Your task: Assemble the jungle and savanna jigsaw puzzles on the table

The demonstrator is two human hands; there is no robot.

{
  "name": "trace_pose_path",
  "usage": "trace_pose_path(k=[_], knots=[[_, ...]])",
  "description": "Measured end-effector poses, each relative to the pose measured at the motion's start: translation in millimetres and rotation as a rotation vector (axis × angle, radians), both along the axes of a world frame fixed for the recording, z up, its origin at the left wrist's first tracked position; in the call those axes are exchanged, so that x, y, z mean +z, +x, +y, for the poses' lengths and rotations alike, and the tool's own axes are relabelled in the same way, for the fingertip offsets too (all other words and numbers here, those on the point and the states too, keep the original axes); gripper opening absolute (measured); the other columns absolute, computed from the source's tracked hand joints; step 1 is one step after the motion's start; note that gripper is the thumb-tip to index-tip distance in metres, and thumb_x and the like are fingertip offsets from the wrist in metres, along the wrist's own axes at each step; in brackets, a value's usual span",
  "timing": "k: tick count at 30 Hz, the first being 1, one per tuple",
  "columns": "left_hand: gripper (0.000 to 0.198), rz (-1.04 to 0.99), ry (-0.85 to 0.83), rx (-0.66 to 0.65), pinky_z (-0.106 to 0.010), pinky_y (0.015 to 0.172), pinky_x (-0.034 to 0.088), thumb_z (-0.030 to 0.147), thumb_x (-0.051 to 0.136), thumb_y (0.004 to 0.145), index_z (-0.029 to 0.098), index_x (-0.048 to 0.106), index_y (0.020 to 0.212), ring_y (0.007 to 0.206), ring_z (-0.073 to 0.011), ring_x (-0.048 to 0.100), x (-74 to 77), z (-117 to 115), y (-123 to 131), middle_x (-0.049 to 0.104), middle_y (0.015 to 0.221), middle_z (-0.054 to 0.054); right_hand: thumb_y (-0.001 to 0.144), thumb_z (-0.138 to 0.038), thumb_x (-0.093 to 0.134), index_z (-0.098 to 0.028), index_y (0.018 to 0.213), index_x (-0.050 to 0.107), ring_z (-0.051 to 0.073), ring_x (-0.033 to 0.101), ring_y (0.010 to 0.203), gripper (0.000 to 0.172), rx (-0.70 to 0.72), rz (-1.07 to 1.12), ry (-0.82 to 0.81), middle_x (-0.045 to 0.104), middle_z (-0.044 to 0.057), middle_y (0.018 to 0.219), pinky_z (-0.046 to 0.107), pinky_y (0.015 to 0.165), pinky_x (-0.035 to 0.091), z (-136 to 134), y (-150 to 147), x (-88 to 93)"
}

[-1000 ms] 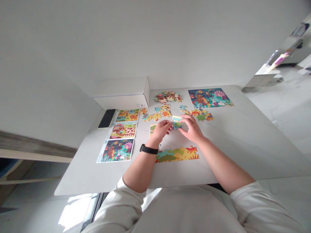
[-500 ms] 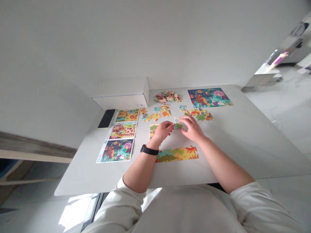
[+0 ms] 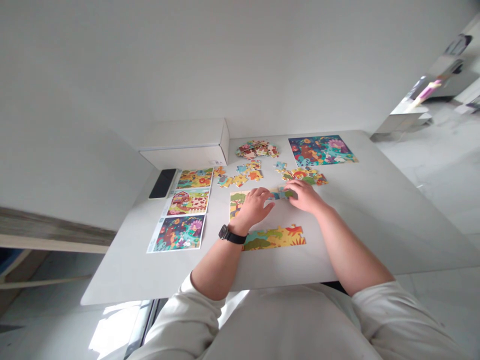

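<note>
My left hand (image 3: 256, 206) lies palm down with its fingers stretched out over the upper row of joined puzzle pieces (image 3: 236, 198), which shows trees and sky. A puzzle piece (image 3: 288, 193) at the row's right end is between the thumb and fingers of my right hand (image 3: 304, 197). Whether that piece is locked to its neighbours I cannot tell. Nearer to me lies a joined puzzle strip (image 3: 275, 237) in yellow and green, its left end partly behind my left wrist. Loose pieces with a lion (image 3: 301, 173) lie just beyond my right hand.
Loose animal pieces (image 3: 242, 179) lie beyond my left hand, with a heap of pieces (image 3: 258, 149) behind them. A finished dark forest puzzle (image 3: 322, 150) is at the back right. Picture cards (image 3: 189, 201), a phone (image 3: 162, 183) and a white box (image 3: 183, 145) occupy the left side.
My left hand has loosened from its pinch and spread flat over the upper row. My right hand has shifted slightly right, and the piece now lies at the row's end.
</note>
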State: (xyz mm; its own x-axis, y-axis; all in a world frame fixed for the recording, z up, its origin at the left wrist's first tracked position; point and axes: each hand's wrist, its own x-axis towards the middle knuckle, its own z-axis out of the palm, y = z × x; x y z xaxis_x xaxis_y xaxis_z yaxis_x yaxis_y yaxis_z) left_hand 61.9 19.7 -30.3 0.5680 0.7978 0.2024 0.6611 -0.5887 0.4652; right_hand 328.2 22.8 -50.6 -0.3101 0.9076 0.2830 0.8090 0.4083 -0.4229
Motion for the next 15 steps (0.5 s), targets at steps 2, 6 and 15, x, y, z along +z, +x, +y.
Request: trace_pose_path(k=[2, 6, 15], knots=[[0.029, 0.008, 0.014, -0.033, -0.049, 0.12, 0.049, 0.031, 0.068, 0.103, 0.026, 0.076, 0.13, 0.132, -0.0297, 0.063, -4.2, 0, -1, 0.07, 0.141, -0.011, 0.083, -0.012, 0.069, -0.026, 0.12, 0.079, 0.034, 0.067, 0.133, 0.041, -0.015, -0.049, -0.024, 0.073, 0.01, 0.142, 0.054, 0.118, 0.052, 0, -1, -3.0], [0.034, 0.029, 0.04, -0.072, -0.051, 0.124, 0.047, 0.033, 0.068, 0.104, 0.026, 0.076, 0.135, 0.138, -0.0307, 0.06, -14.4, 2, -2, 0.067, 0.148, -0.011, 0.085, -0.013, 0.069, -0.027, 0.122, 0.08, 0.034, 0.065, 0.136, 0.041, -0.029, -0.097, -0.042, 0.072, 0.008, 0.145, 0.054, 0.118, 0.051, 0, -2, -6.5], [0.032, 0.106, 0.066, -0.104, -0.052, 0.123, 0.05, 0.033, 0.07, 0.101, 0.027, 0.079, 0.131, 0.138, -0.0331, 0.063, -24.4, 4, -2, 0.069, 0.148, -0.01, 0.086, -0.013, 0.069, -0.029, 0.125, 0.082, 0.033, 0.065, 0.133, 0.044, -0.033, -0.054, -0.031, 0.073, 0.007, 0.143, 0.052, 0.118, 0.052, 3, 0, -12.8]])
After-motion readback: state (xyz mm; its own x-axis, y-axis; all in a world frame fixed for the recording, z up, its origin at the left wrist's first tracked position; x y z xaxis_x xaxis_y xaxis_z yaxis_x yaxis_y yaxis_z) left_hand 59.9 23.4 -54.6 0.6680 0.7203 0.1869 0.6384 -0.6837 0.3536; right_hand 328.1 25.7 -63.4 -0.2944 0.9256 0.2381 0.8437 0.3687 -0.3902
